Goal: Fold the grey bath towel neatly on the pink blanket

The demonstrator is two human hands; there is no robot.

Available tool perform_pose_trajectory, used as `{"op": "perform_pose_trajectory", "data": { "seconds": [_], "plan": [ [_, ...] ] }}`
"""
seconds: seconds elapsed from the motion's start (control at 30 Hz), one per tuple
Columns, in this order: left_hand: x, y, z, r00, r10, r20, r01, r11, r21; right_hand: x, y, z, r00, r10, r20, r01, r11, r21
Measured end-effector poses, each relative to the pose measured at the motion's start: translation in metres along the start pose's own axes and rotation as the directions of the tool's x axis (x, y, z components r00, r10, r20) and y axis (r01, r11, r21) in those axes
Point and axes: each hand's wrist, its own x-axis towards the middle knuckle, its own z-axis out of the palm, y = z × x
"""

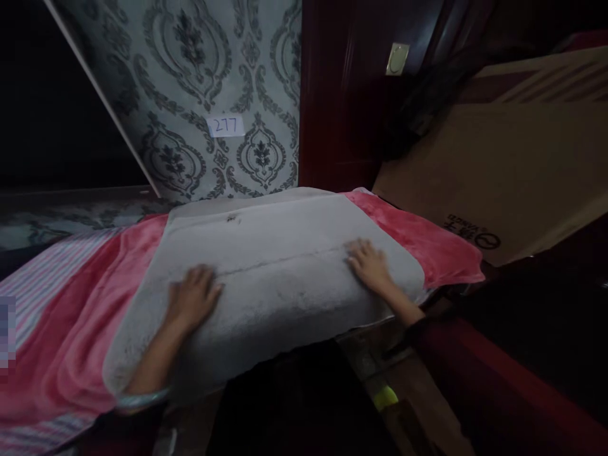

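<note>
A light grey, plush-looking cloth [285,234] lies spread over a pink blanket [413,237], with a crease running across its middle. My left hand [194,296] rests flat on the cloth's left part, fingers apart. On the right part, near the crease, my right hand [368,265] lies palm down with its fingers spread. Neither hand grips anything. The cloth's near edge hangs down in front of me, and a small dark mark shows near its far side.
Beneath the blanket on the left is a striped sheet [35,269]. A large cardboard box [513,152] stands at the right. Behind are patterned wallpaper [256,82] with a paper label [225,125] reading 277, and a dark red wooden panel [342,88]. Something yellow [386,398] lies below.
</note>
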Motion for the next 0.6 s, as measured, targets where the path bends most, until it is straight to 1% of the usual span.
{"op": "perform_pose_trajectory", "data": {
  "seconds": [0.03, 0.07, 0.1, 0.13, 0.17, 0.2, 0.23, 0.27, 0.33, 0.4, 0.43, 0.47, 0.53, 0.57, 0.6],
  "plan": [
    [0.009, 0.018, 0.001, 0.994, 0.091, 0.056, -0.091, 0.996, -0.006, 0.005, -0.029, 0.0, 0.993, -0.11, 0.039, 0.108, 0.993, 0.038],
    [0.019, 0.038, 0.002, 0.973, 0.211, 0.098, -0.209, 0.977, -0.031, 0.009, -0.057, 0.0, 0.975, -0.214, 0.065, 0.209, 0.975, 0.076],
    [0.029, 0.056, 0.004, 0.944, 0.306, 0.124, -0.301, 0.952, -0.061, 0.014, -0.084, 0.002, 0.949, -0.307, 0.073, 0.298, 0.948, 0.109],
    [0.039, 0.072, 0.006, 0.924, 0.36, 0.127, -0.353, 0.932, -0.079, 0.018, -0.106, 0.004, 0.923, -0.376, 0.085, 0.364, 0.922, 0.132],
    [0.047, 0.086, 0.009, 0.911, 0.394, 0.121, -0.385, 0.918, -0.091, 0.022, -0.124, 0.006, 0.898, -0.429, 0.1, 0.413, 0.898, 0.149],
    [0.054, 0.096, 0.013, 0.904, 0.41, 0.12, -0.4, 0.911, -0.1, 0.026, -0.137, 0.009, 0.876, -0.468, 0.117, 0.448, 0.88, 0.161],
    [0.059, 0.102, 0.018, 0.902, 0.415, 0.117, -0.404, 0.909, -0.106, 0.031, -0.145, 0.011, 0.859, -0.493, 0.136, 0.47, 0.866, 0.168],
    [0.064, 0.105, 0.022, 0.901, 0.418, 0.116, -0.407, 0.907, -0.111, 0.037, -0.148, 0.014, 0.847, -0.51, 0.151, 0.485, 0.857, 0.171],
    [0.07, 0.099, 0.029, 0.896, 0.429, 0.115, -0.417, 0.901, -0.118, 0.049, -0.14, 0.018, 0.839, -0.518, 0.165, 0.495, 0.854, 0.163],
    [0.077, 0.082, 0.033, 0.904, 0.412, 0.114, -0.4, 0.91, -0.11, 0.064, -0.12, 0.02, 0.861, -0.478, 0.173, 0.46, 0.878, 0.136],
    [0.081, 0.069, 0.033, 0.919, 0.377, 0.112, -0.367, 0.925, -0.102, 0.071, -0.106, 0.021, 0.882, -0.436, 0.181, 0.421, 0.9, 0.116],
    [0.085, 0.053, 0.033, 0.942, 0.318, 0.105, -0.309, 0.947, -0.091, 0.078, -0.09, 0.021, 0.906, -0.378, 0.192, 0.366, 0.926, 0.093],
    [0.091, 0.017, 0.032, 0.988, 0.14, 0.073, -0.134, 0.988, -0.074, 0.09, -0.053, 0.022, 0.951, -0.227, 0.209, 0.223, 0.974, 0.044],
    [0.094, -0.002, 0.03, 0.998, 0.028, 0.048, -0.025, 0.997, -0.068, 0.094, -0.034, 0.022, 0.967, -0.143, 0.21, 0.141, 0.99, 0.02],
    [0.094, -0.02, 0.028, 0.997, -0.073, 0.024, 0.074, 0.995, -0.063, 0.097, -0.015, 0.022, 0.978, -0.06, 0.201, 0.062, 0.998, 0.0]
  ]
}}
